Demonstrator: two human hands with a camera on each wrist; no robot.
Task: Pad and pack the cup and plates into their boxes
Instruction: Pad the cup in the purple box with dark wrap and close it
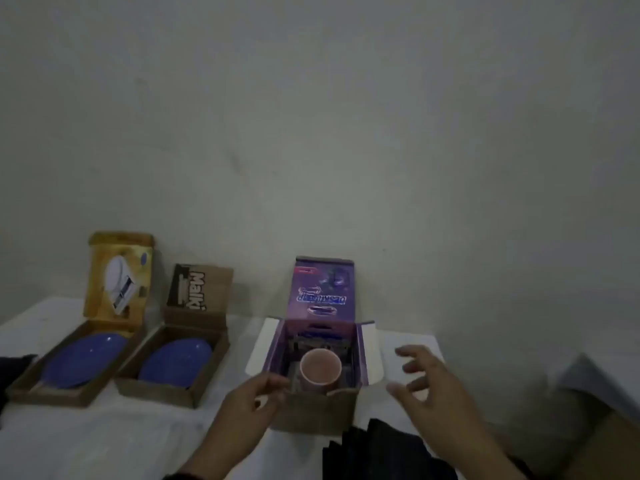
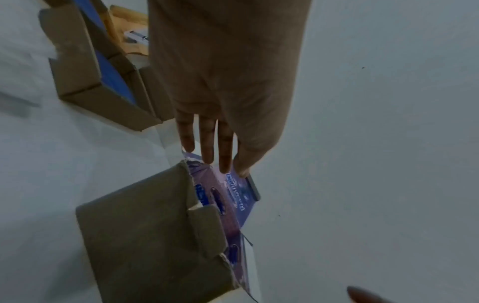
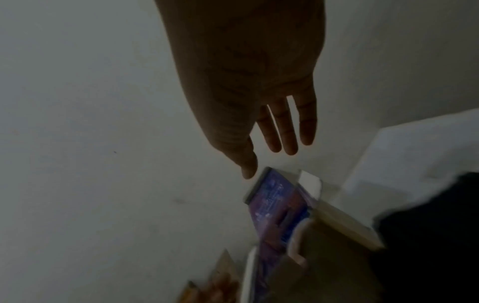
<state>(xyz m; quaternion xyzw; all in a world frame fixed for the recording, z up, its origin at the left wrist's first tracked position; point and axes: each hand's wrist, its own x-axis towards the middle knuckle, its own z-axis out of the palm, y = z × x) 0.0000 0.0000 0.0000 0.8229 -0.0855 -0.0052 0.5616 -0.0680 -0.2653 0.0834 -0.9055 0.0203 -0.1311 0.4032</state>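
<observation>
A pink cup [image 1: 320,367] stands upright inside the purple box [image 1: 318,410], whose lid [image 1: 322,289] is raised against the wall. Dark padding surrounds the cup. My left hand [image 1: 273,382] is at the box's front left corner with straight fingers [image 2: 207,141], holding nothing. My right hand [image 1: 403,370] hovers just right of the box, fingers [image 3: 279,131] spread and empty. Two blue plates [image 1: 85,360] [image 1: 176,363] each lie in an open brown box [image 1: 52,393] [image 1: 156,393] at the left.
A dark folded cloth [image 1: 381,452] lies in front of the purple box. A white sheet [image 1: 415,341] lies on the table behind my right hand. Another dark item [image 1: 14,368] sits at the left edge, and cardboard [image 1: 606,452] at the lower right.
</observation>
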